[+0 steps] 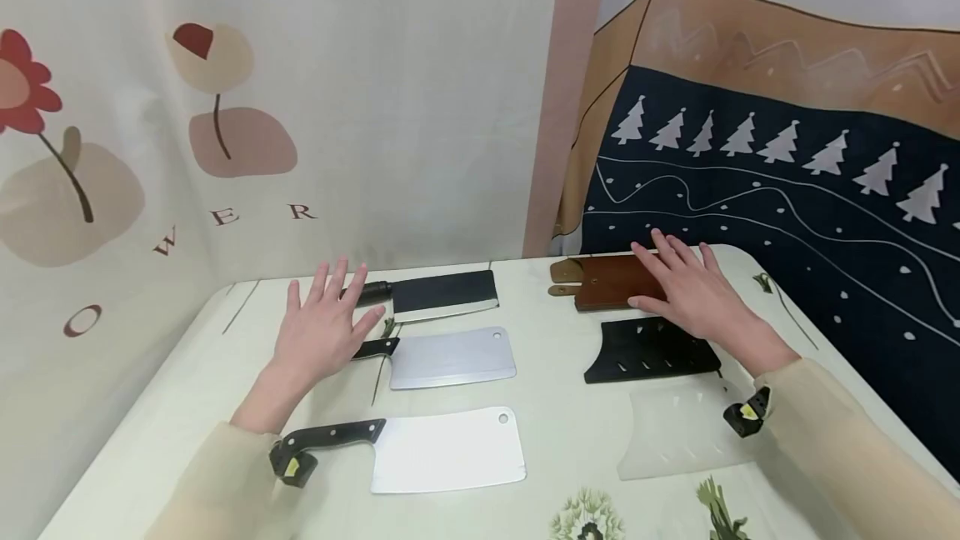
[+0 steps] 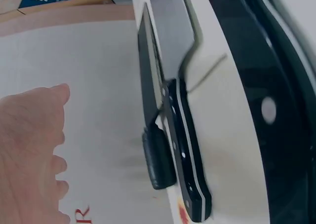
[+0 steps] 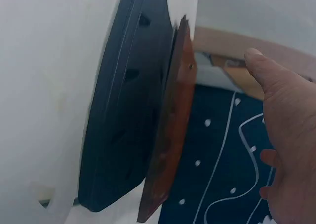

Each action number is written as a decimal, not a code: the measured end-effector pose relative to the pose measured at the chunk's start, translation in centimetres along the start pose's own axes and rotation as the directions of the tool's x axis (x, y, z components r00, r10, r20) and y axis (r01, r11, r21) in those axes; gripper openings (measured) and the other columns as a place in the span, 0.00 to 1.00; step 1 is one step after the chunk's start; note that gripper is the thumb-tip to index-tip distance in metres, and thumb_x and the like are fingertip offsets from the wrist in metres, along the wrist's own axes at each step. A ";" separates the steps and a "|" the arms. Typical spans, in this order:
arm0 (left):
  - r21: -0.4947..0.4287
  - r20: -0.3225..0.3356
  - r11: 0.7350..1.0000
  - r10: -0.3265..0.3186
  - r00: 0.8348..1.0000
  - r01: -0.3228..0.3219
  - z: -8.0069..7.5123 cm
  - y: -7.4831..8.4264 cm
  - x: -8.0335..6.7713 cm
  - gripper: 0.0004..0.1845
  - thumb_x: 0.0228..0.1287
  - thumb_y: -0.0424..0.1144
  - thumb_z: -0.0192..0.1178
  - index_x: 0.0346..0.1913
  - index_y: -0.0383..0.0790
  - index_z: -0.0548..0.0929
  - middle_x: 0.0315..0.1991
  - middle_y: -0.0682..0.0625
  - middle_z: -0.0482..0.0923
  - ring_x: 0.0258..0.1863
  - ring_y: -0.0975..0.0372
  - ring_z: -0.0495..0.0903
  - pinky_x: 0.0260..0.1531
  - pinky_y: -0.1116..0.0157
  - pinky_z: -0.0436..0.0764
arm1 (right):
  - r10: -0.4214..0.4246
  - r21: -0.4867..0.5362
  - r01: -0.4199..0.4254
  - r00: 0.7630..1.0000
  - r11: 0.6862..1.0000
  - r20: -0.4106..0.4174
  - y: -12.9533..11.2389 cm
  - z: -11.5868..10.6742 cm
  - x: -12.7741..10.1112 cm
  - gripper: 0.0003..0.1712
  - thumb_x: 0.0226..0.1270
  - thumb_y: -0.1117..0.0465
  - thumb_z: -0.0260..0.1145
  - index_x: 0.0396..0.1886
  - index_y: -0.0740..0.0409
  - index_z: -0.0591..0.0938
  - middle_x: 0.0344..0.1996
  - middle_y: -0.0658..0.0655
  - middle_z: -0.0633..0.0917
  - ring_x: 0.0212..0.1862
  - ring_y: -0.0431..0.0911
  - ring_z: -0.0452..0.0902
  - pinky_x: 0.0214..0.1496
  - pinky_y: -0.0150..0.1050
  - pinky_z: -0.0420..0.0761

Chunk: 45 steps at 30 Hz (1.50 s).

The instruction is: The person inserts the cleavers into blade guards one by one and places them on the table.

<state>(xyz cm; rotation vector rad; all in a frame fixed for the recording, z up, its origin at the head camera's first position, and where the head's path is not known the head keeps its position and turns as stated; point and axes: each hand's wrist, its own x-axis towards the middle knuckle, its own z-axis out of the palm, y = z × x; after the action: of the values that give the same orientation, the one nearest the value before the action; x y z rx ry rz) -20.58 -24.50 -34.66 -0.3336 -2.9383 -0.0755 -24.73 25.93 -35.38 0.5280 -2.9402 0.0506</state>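
Three cleavers lie in a column on the left of the table: a dark-bladed cleaver [image 1: 444, 294] at the back, a grey cleaver [image 1: 452, 358] in the middle, a shiny cleaver [image 1: 450, 450] in front. Fingers spread, my left hand [image 1: 318, 327] hovers over the handles of the back two. Opposite lie three blade sheaths: a brown leather sheath [image 1: 611, 282], a black slotted sheath [image 1: 648, 350] and a translucent white sheath [image 1: 678, 432]. My right hand [image 1: 693, 294] is spread above the brown and black ones, hiding part of the brown. Neither hand holds anything.
The white table [image 1: 558, 407] carries printed plants, including a dandelion [image 1: 587, 515]. Behind it hangs a pale curtain [image 1: 405, 107] with flowers and letters; a navy patterned cloth [image 1: 750, 182] hangs at the right. Each wrist wears a small black camera [image 1: 294, 458].
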 end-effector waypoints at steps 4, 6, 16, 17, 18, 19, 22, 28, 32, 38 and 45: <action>-0.021 0.016 1.000 -0.003 1.000 0.004 0.7 -1.0 0.9 0.41 0.80 0.62 0.41 0.82 0.36 0.52 0.80 0.31 0.44 0.79 0.36 0.41 0.70 0.30 0.38 | -0.003 0.044 0.001 0.999 0.999 0.036 1.3 0.8 0.9 0.54 0.69 0.39 0.68 0.81 0.62 0.57 0.79 0.74 0.51 0.77 0.71 0.45 0.72 0.75 0.42; -0.026 0.029 1.000 -0.015 0.999 0.016 1.1 -1.6 1.3 0.42 0.80 0.63 0.41 0.82 0.36 0.51 0.80 0.31 0.43 0.79 0.36 0.40 0.70 0.30 0.38 | -0.008 0.087 0.003 0.999 0.996 0.054 1.9 1.3 1.4 0.55 0.68 0.38 0.69 0.81 0.62 0.56 0.79 0.74 0.51 0.77 0.71 0.45 0.72 0.75 0.42; -0.036 0.084 0.999 -0.018 0.996 0.021 3.4 -4.2 2.8 0.41 0.80 0.61 0.44 0.81 0.34 0.54 0.80 0.29 0.45 0.78 0.35 0.43 0.71 0.31 0.42 | 0.027 0.231 -0.069 0.983 0.970 0.182 3.5 3.3 3.4 0.61 0.64 0.37 0.72 0.82 0.63 0.52 0.79 0.75 0.46 0.78 0.72 0.41 0.73 0.73 0.39; -0.036 0.079 0.999 -0.015 0.997 0.018 3.6 -4.4 3.1 0.41 0.80 0.61 0.44 0.81 0.33 0.54 0.79 0.29 0.47 0.78 0.35 0.44 0.71 0.31 0.43 | 0.031 0.240 -0.076 0.982 0.968 0.187 3.6 3.4 3.6 0.62 0.63 0.38 0.73 0.82 0.64 0.52 0.79 0.75 0.46 0.77 0.73 0.41 0.74 0.73 0.40; -0.037 0.074 0.999 -0.013 0.997 0.016 3.7 -4.6 3.3 0.41 0.80 0.61 0.45 0.80 0.33 0.55 0.79 0.29 0.47 0.77 0.35 0.45 0.71 0.32 0.44 | 0.034 0.255 -0.083 0.981 0.963 0.192 3.7 3.5 3.8 0.63 0.61 0.37 0.74 0.82 0.65 0.52 0.79 0.76 0.46 0.77 0.75 0.41 0.73 0.73 0.40; -0.039 0.071 0.999 -0.014 0.997 0.017 3.9 -4.8 3.5 0.41 0.80 0.60 0.45 0.80 0.33 0.55 0.79 0.29 0.48 0.77 0.34 0.46 0.71 0.32 0.45 | 0.038 0.267 -0.092 0.979 0.959 0.199 3.9 3.7 4.0 0.64 0.60 0.37 0.75 0.82 0.65 0.52 0.78 0.77 0.46 0.76 0.76 0.41 0.73 0.73 0.41; -0.028 0.068 0.999 -0.023 0.997 0.025 4.3 -5.2 4.2 0.41 0.80 0.59 0.46 0.80 0.32 0.56 0.78 0.28 0.49 0.77 0.34 0.47 0.71 0.32 0.46 | 0.052 0.308 -0.120 0.974 0.944 0.219 4.6 4.1 4.6 0.68 0.56 0.36 0.77 0.81 0.67 0.52 0.78 0.78 0.46 0.75 0.78 0.41 0.72 0.74 0.43; -0.040 0.096 0.999 -0.023 0.995 0.027 5.2 -5.2 5.4 0.41 0.79 0.58 0.48 0.79 0.30 0.57 0.77 0.26 0.51 0.76 0.33 0.48 0.70 0.32 0.50 | 0.069 0.329 -0.148 0.968 0.933 0.241 5.8 4.9 4.9 0.71 0.51 0.36 0.80 0.80 0.69 0.53 0.77 0.78 0.49 0.75 0.78 0.43 0.70 0.77 0.48; -0.069 0.111 0.997 -0.007 0.994 0.015 5.7 -5.2 6.0 0.40 0.80 0.57 0.49 0.78 0.28 0.56 0.76 0.25 0.51 0.76 0.33 0.50 0.69 0.33 0.54 | 0.055 0.328 -0.139 0.965 0.934 0.255 6.1 5.1 5.3 0.71 0.49 0.37 0.81 0.80 0.69 0.54 0.77 0.78 0.51 0.74 0.77 0.44 0.69 0.77 0.49; -0.175 0.153 0.982 -0.047 0.987 0.074 6.5 -5.4 6.4 0.41 0.79 0.55 0.51 0.79 0.28 0.54 0.77 0.25 0.50 0.75 0.32 0.49 0.70 0.35 0.57 | -0.005 0.324 -0.082 0.966 0.942 0.259 6.1 5.0 6.2 0.68 0.47 0.39 0.83 0.78 0.70 0.59 0.76 0.77 0.55 0.75 0.75 0.46 0.71 0.76 0.49; -0.276 0.230 0.949 -0.090 0.969 0.154 7.7 -5.9 6.8 0.41 0.79 0.54 0.53 0.80 0.29 0.53 0.78 0.26 0.47 0.75 0.33 0.51 0.70 0.37 0.56 | -0.031 0.348 -0.072 0.959 0.935 0.283 6.3 5.4 6.8 0.68 0.46 0.40 0.83 0.77 0.69 0.61 0.75 0.75 0.60 0.74 0.71 0.53 0.72 0.72 0.48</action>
<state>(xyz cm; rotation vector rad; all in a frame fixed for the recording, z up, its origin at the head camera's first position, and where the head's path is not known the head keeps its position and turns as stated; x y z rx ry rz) -29.81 -28.21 -41.12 -0.2083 -3.1608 -0.5291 -33.95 29.16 -39.70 0.5947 -3.2347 0.5664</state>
